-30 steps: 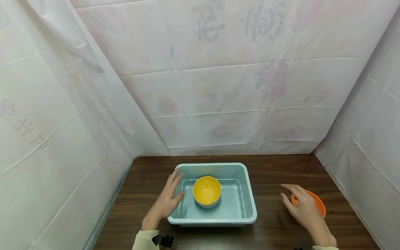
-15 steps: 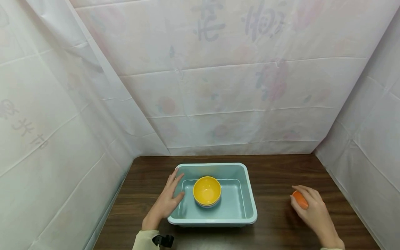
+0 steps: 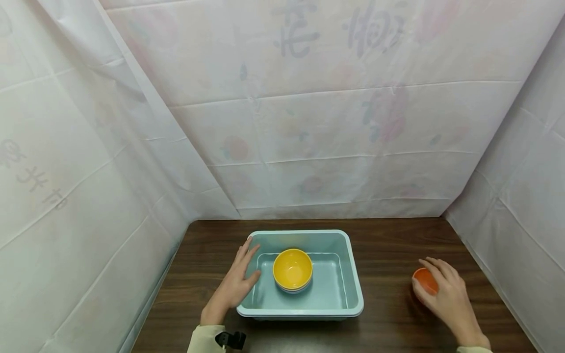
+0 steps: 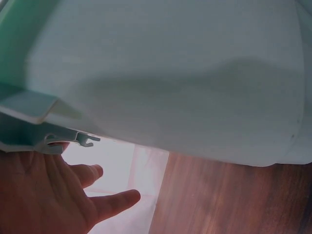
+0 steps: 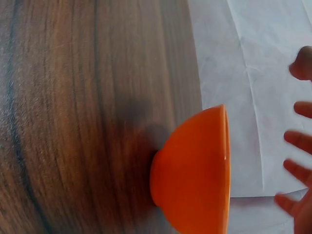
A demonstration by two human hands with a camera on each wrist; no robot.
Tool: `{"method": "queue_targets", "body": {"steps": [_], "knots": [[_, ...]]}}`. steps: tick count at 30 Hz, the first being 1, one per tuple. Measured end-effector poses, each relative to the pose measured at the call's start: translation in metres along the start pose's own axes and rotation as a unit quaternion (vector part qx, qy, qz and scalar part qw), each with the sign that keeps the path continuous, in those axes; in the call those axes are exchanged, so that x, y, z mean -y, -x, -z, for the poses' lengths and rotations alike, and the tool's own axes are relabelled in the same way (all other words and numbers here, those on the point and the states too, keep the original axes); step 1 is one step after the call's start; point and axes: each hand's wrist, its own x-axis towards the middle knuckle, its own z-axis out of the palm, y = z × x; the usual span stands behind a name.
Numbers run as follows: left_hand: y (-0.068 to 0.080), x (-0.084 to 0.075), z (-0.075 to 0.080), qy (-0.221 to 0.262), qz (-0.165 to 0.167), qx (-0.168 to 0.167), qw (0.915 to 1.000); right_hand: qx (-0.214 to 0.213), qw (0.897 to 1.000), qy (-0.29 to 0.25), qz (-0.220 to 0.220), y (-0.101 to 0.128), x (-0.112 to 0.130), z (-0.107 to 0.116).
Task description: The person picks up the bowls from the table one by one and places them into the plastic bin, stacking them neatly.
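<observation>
A light blue tub (image 3: 326,294) stands on the table with a yellow bowl (image 3: 293,268) inside, stacked on a paler one. My left hand (image 3: 234,287) lies at the tub's left rim, its fingers outstretched; in the left wrist view the hand (image 4: 53,195) is beside the tub's outer wall (image 4: 195,107). Over to the right, an orange bowl (image 3: 425,280) is partly hidden under my right hand (image 3: 448,299). The right wrist view has this bowl (image 5: 195,170) upright on the table, with the spread fingers (image 5: 298,141) above its rim and apart from it.
Dark wood-grain table (image 3: 384,245) surrounds the tub, and its surface runs between the tub and the orange bowl. White sheets close off the back (image 3: 331,147), the left (image 3: 88,220) and the right (image 3: 529,186) of the table.
My right hand has shifted to the right over the orange bowl, which now shows between thumb and fingers. The left hand, the tub and the yellow bowl stay put.
</observation>
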Motion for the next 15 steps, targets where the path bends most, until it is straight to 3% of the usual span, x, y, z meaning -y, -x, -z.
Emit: {"method": "queue_targets", "body": {"steps": [3,7,15], "knots": [[-0.001,0.000,0.000,-0.002,-0.001,-0.001,1.0000,0.043,0.997,0.032,-0.050,0.005,-0.001,-0.001],[0.000,0.001,-0.001,-0.001,-0.002,-0.001,1.0000,0.110,0.986,0.063,-0.111,0.011,-0.003,-0.001],[0.000,0.001,-0.001,-0.003,-0.014,-0.007,0.9999,0.189,0.963,0.091,-0.167,0.012,-0.003,0.003]]}}
